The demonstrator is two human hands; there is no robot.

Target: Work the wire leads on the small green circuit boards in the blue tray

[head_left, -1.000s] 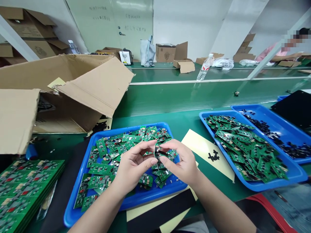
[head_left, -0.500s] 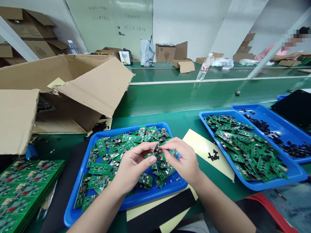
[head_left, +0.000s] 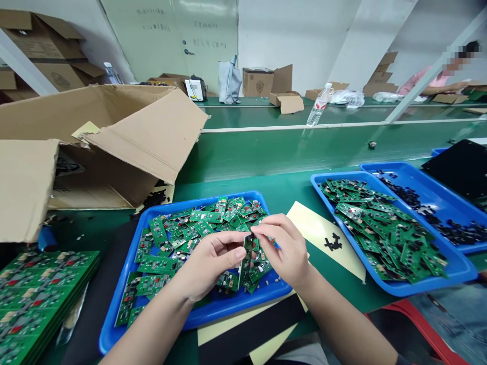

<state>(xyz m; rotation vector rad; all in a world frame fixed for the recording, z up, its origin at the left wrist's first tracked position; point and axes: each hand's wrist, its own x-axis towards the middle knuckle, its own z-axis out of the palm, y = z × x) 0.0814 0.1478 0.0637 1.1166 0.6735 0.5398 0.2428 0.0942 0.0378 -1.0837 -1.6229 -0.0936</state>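
Observation:
Above the near blue tray (head_left: 114,304), my left hand (head_left: 211,261) is closed on a small green circuit board (head_left: 245,266), held nearly edge-on between thumb and fingers. At the board's top end my right hand (head_left: 287,248) makes a pinch with thumb and forefinger. A small black piece (head_left: 251,235) shows at those fingertips, against the board; its exact kind is hard to make out. Many loose circuit boards (head_left: 205,218) lie in the tray under both hands.
Right of me, another blue tray (head_left: 403,291) holds piled boards, and a further tray (head_left: 426,182) holds small black pieces. Cream paper (head_left: 308,223) bears several black pieces (head_left: 334,242). Stacked board panels (head_left: 41,289) and an open cardboard box (head_left: 152,137) stand left. A person (head_left: 437,86) sits far right.
The circuit board has turned in my left hand, its lower end swinging slightly left. My right fingertips stay by its top end, where a black piece now shows more clearly.

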